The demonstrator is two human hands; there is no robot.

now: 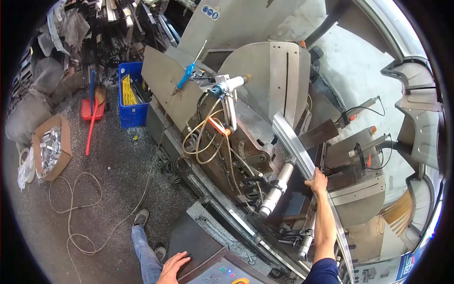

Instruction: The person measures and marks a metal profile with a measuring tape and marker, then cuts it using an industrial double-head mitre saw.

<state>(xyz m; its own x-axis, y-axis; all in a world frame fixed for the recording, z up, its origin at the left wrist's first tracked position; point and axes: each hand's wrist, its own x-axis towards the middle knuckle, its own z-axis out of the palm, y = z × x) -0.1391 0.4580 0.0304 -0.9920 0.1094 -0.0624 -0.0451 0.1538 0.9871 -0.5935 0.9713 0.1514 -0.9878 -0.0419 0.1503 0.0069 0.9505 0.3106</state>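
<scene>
A long silver aluminium profile point(295, 146) lies slantwise across the saw-like machine, running from its middle down to the lower right. My right hand point(318, 182) is closed around the profile partway along it, with the arm reaching forward. My left hand point(174, 268) is at the bottom, its fingers stretched out and holding nothing, beside the control panel point(213, 272). Lit buttons and part of a yellow knob show on that panel. A silver pneumatic cylinder point(276, 191) stands close to the profile, left of my right hand.
A blue air gun point(185, 78) rests on the machine's plate, near looped hoses. On the floor to the left are a blue crate point(130, 116), a red dustpan point(92, 111), a cardboard box point(66, 137) of metal offcuts and a coiled hose point(71, 222). Metal scraps are piled behind.
</scene>
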